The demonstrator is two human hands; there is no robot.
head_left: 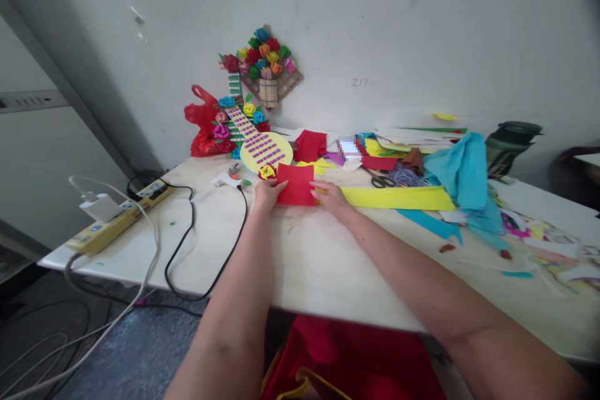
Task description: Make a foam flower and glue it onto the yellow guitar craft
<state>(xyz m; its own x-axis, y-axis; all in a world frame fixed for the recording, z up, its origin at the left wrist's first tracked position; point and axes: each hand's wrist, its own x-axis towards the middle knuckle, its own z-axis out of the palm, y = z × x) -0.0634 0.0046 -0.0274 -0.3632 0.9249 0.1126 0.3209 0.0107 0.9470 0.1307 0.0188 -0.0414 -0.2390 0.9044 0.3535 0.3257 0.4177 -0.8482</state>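
A red rectangle of crepe paper point(296, 185) is held upright just above the table, between my two hands. My left hand point(268, 191) pinches its left edge, thumb in front. On the opposite edge, my right hand point(330, 195) grips the paper between thumb and fingers. A long yellow paper strip point(398, 197) lies behind my right hand and runs off to the right. Just behind the red sheet sits a small red and yellow paper flower point(267, 171), next to a round yellow paper piece point(267, 151) with purple stripes and a long neck.
A white glue gun point(227, 180) and its black cord lie left, near a power strip point(117, 219). Scissors point(383, 182), blue crepe paper point(462, 172), scraps and a dark bottle point(510, 147) occupy the right. A paper-flower basket point(269, 92) stands against the wall.
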